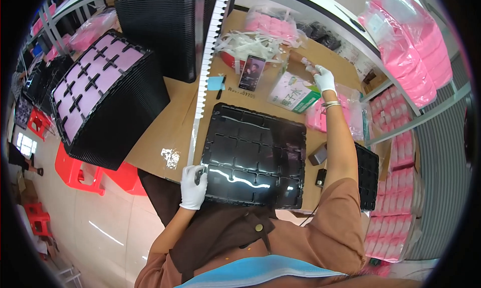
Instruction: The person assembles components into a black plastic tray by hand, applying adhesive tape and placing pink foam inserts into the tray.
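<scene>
A black plastic tray (253, 155) with shallow moulded compartments lies in front of me on the cardboard-covered table. My left hand (193, 187), in a white glove, is closed on the tray's near left edge. Stretched far to the right, my right hand (324, 80), also gloved, has its fingers drawn together at a small brownish item (300, 60), too small to make out. Just below that hand stands a white and green carton (294, 91). Pink pieces in clear plastic (316, 116) lie under my right forearm.
Left stands a tall stack of black trays (120, 107) topped with lilac sheets; more black trays (158, 32) stand behind. A white toothed strip (205, 72) crosses the table. A phone (252, 72) leans before a strap-filled basket (233, 60). Bagged pink goods (411, 42) sit on the shelf.
</scene>
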